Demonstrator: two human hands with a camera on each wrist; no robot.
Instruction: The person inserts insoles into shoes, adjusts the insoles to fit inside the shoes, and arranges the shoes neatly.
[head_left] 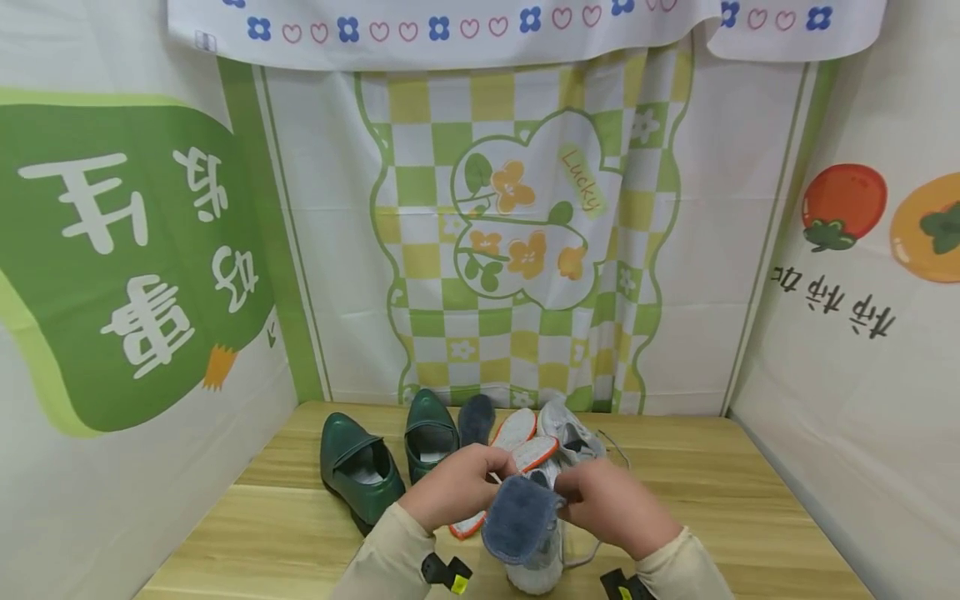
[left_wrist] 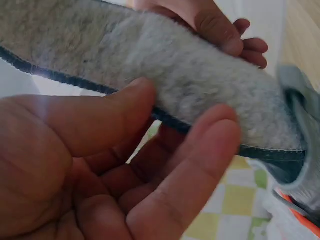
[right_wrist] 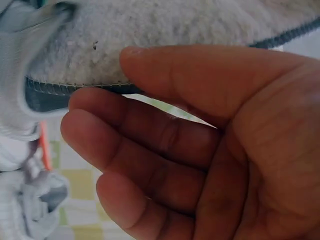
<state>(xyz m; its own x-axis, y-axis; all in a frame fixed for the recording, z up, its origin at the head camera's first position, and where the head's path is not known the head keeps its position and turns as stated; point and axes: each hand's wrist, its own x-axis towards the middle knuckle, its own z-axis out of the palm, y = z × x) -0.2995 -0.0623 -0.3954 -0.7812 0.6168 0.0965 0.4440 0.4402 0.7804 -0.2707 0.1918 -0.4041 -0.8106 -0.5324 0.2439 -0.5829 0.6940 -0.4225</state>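
Both hands hold a blue-grey insole (head_left: 521,521) over a white sneaker (head_left: 536,577) near the front of the wooden surface. My left hand (head_left: 461,485) pinches one edge of it between thumb and fingers. On the opposite edge, my right hand (head_left: 621,505) has its thumb on the fleecy face and its fingers beneath. In the left wrist view the insole's pale fleece (left_wrist: 165,65) has a dark stitched border. One end of the insole reaches into the sneaker's opening (left_wrist: 305,110); how deep it sits is hidden.
Two green loafers (head_left: 363,471) stand at the left. Behind the hands lie a dark insole (head_left: 476,419), orange-edged white insoles (head_left: 516,427) and another white sneaker (head_left: 566,429) with loose laces. The wooden surface (head_left: 720,508) is bounded by printed cloth walls (head_left: 517,350).
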